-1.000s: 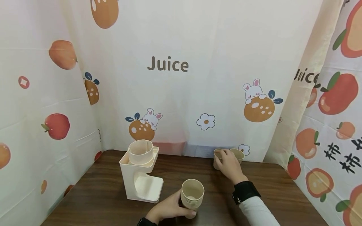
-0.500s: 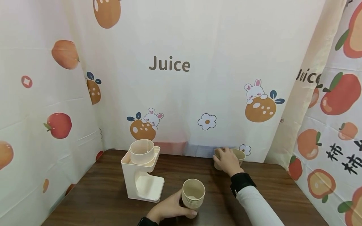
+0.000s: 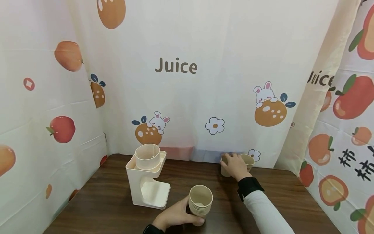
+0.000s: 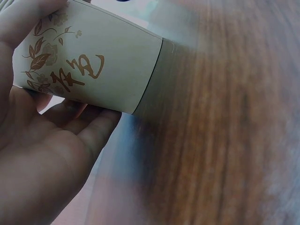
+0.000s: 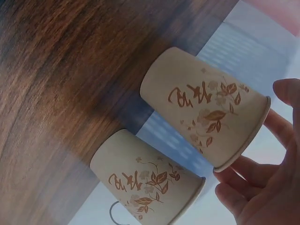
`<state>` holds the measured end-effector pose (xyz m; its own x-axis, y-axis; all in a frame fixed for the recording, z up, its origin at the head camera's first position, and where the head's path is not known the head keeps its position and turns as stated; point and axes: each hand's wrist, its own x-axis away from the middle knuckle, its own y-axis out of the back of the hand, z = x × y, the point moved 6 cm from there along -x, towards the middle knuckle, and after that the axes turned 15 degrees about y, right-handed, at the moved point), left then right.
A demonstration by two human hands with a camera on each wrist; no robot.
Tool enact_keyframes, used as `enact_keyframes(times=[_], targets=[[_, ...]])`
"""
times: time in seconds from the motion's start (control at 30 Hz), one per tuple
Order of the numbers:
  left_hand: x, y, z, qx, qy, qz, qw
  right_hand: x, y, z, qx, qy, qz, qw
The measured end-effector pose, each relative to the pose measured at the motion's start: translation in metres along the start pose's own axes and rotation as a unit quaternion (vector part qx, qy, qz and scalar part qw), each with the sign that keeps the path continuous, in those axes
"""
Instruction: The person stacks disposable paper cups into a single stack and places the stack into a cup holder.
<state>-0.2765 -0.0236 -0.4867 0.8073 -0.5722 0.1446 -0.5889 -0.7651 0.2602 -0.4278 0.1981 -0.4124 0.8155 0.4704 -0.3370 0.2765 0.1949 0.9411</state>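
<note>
In the head view my left hand (image 3: 178, 213) grips a nested stack of beige paper cups (image 3: 200, 199) at the table's near middle, mouths up. The left wrist view shows the lowest cup (image 4: 108, 61), printed with brown leaves and characters, between thumb and fingers. My right hand (image 3: 236, 166) is at the back right, fingers round the rim of a single upright paper cup (image 5: 206, 108). The thumb tip lies right at that rim, other fingers partly hidden behind it. Another matching cup (image 5: 145, 180) stands just to its right in the head view.
A cream stand-like appliance (image 3: 135, 185) with a round open cup-shaped top (image 3: 148, 157) and a flat base (image 3: 156, 194) stands left of the stack. Printed curtains (image 3: 181, 97) rise behind and beside the dark wooden table (image 3: 96, 201).
My right wrist has shifted slightly left and forward while the fingers stay at the cup's rim. The left hand and the stack keep their place; the head view has turned a little left.
</note>
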Motion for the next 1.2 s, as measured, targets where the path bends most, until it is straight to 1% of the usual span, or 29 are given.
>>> enact_keyframes(times=[0.17, 0.3, 0.43, 0.53, 0.77, 0.87, 1.0, 1.2], targets=[[0.0, 0.0, 0.0, -0.004, 0.001, -0.005, 1.0, 0.0, 0.001, 0.001, 0.005, 0.012, 0.014, 1.0], [0.001, -0.001, 0.0, -0.002, 0.001, -0.007, 1.0, 0.003, 0.003, 0.002, -0.015, 0.014, 0.028, 0.999], [0.001, -0.002, 0.0, 0.002, 0.001, -0.002, 1.0, 0.007, 0.005, 0.005, -0.029, 0.015, 0.044, 0.998], [0.001, -0.002, 0.0, 0.007, 0.002, 0.004, 1.0, 0.011, 0.008, 0.009, -0.042, 0.014, 0.051, 0.998], [0.001, -0.001, 0.0, -0.002, 0.003, -0.001, 1.0, 0.018, 0.013, 0.02, -0.057, 0.033, 0.067, 0.996], [0.001, -0.001, 0.001, 0.0, 0.006, 0.003, 1.0, 0.022, 0.016, 0.027, -0.067, 0.037, 0.075, 0.994], [0.0, 0.0, 0.0, 0.004, 0.003, 0.006, 1.0, 0.028, 0.019, 0.036, -0.077, 0.043, 0.076, 0.993], [-0.001, 0.0, 0.001, -0.003, 0.001, -0.003, 1.0, 0.04, 0.024, 0.051, -0.098, 0.061, 0.068, 0.991]])
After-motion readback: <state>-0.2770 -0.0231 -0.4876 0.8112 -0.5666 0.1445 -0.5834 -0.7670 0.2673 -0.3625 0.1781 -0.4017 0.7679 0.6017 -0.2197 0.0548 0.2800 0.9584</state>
